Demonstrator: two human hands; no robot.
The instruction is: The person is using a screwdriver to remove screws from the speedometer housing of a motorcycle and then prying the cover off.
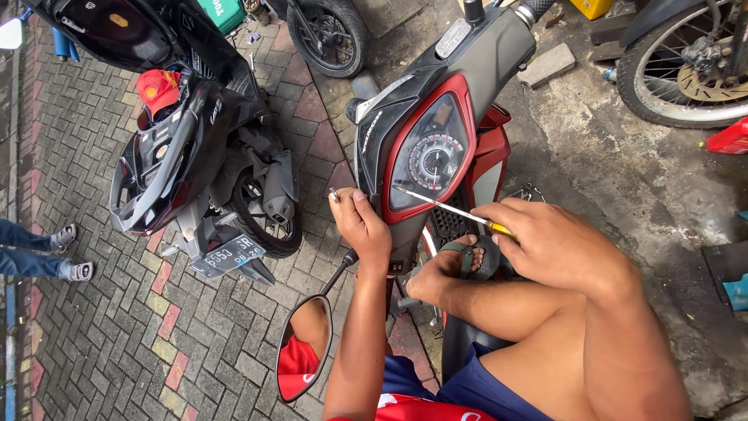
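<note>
- Scooter front (436, 109), black w/ red trim, stands right ahead of you; its speedometer (431, 158) faces up.
- Your right hand (549, 245), just right of the speedo, grip clamped on a screwdriver (456, 210); shaft tip rests on the speedo lens.
- Your left hand (362, 226), at the speedo's left edge, grip pinched on a small screw (333, 195).
- Round mirror (304, 347) hangs below the speedo, left of your arm.

Single head view, looking steeply down from above seated person; close on scooter dashboard (431, 156), hands, knee; paved ground (117, 327) around.
</note>
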